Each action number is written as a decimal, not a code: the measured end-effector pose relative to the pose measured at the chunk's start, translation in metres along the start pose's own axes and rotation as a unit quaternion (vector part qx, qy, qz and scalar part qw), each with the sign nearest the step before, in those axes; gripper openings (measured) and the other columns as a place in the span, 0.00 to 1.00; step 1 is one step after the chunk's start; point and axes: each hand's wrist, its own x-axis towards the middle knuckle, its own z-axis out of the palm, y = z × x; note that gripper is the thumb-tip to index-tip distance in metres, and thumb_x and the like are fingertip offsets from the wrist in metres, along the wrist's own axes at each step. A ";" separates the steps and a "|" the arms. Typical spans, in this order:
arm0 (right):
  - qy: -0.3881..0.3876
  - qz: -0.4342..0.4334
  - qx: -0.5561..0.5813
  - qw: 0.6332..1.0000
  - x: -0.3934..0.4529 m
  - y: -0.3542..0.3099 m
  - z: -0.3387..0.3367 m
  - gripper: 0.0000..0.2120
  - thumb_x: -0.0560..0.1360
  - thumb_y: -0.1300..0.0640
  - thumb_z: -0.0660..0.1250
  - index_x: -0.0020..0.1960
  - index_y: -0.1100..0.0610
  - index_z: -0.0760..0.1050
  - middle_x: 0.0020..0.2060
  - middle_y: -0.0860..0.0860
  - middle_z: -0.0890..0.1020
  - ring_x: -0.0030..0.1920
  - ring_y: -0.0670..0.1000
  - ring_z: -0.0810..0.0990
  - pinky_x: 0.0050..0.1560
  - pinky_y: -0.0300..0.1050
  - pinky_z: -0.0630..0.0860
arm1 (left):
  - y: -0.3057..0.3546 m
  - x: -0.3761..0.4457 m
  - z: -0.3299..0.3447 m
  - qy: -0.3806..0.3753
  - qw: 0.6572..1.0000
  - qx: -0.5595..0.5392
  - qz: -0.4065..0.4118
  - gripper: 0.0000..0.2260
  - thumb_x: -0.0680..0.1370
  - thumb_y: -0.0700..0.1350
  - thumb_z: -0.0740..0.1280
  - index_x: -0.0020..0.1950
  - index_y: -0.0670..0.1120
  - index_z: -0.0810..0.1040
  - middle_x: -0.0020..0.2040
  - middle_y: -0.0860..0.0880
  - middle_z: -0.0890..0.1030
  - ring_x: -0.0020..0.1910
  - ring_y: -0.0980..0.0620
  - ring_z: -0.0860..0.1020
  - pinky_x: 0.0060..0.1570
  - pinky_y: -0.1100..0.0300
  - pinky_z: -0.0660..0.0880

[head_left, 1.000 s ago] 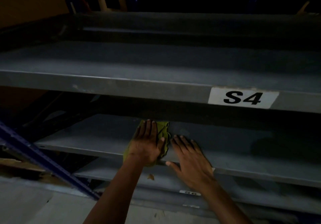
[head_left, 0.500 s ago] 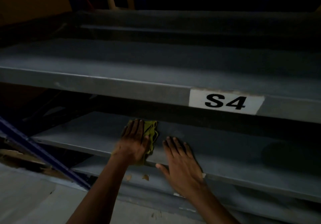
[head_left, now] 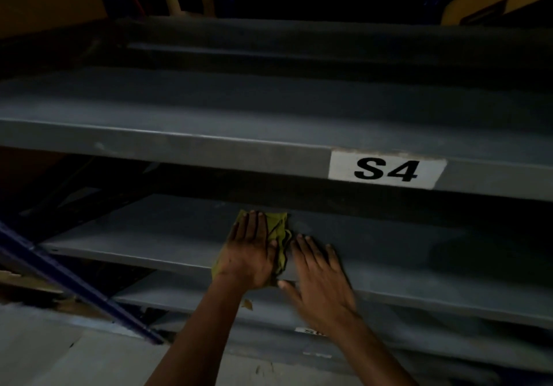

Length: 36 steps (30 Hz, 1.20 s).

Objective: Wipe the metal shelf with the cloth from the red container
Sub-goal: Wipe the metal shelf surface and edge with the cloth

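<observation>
A yellow-green cloth (head_left: 279, 230) is pressed flat onto the grey metal shelf (head_left: 155, 236) near its front edge by the left hand (head_left: 250, 251), whose fingers are laid out straight and close together. Just beside it, the right hand (head_left: 320, 275) is spread palm-down on the shelf. Above, a shelf edge is marked by a white S4 label (head_left: 386, 170).

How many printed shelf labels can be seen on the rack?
2. The S4 label is on the upper shelf's front edge; a second label, partly hidden behind the right forearm, is on a lower shelf. Others may sit out of view.
</observation>
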 end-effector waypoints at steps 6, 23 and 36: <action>-0.018 0.008 -0.039 0.999 -0.001 0.000 0.002 0.36 0.76 0.35 0.52 0.75 0.57 0.61 0.75 0.56 0.62 0.76 0.53 0.58 0.71 0.62 0.52 | -0.004 -0.017 -0.001 0.005 1.000 -0.011 0.019 0.30 0.79 0.56 0.44 0.76 0.39 0.55 0.76 0.39 0.59 0.75 0.42 0.56 0.74 0.49 0.51; -0.027 -0.004 -0.026 0.999 -0.026 0.058 -0.014 0.34 0.76 0.33 0.52 0.75 0.52 0.61 0.74 0.51 0.66 0.74 0.53 0.63 0.71 0.60 0.60 | 0.018 0.012 0.007 0.014 1.000 -0.002 -0.021 0.30 0.80 0.56 0.46 0.71 0.34 0.65 0.70 0.34 0.68 0.70 0.35 0.66 0.69 0.42 0.63; -0.005 -0.009 -0.029 1.000 -0.027 0.058 -0.008 0.33 0.75 0.34 0.52 0.72 0.54 0.66 0.72 0.52 0.70 0.72 0.54 0.67 0.70 0.60 0.58 | 0.025 -0.006 0.005 0.010 1.000 -0.012 0.017 0.29 0.79 0.57 0.47 0.75 0.42 0.61 0.74 0.41 0.65 0.73 0.42 0.62 0.72 0.47 0.57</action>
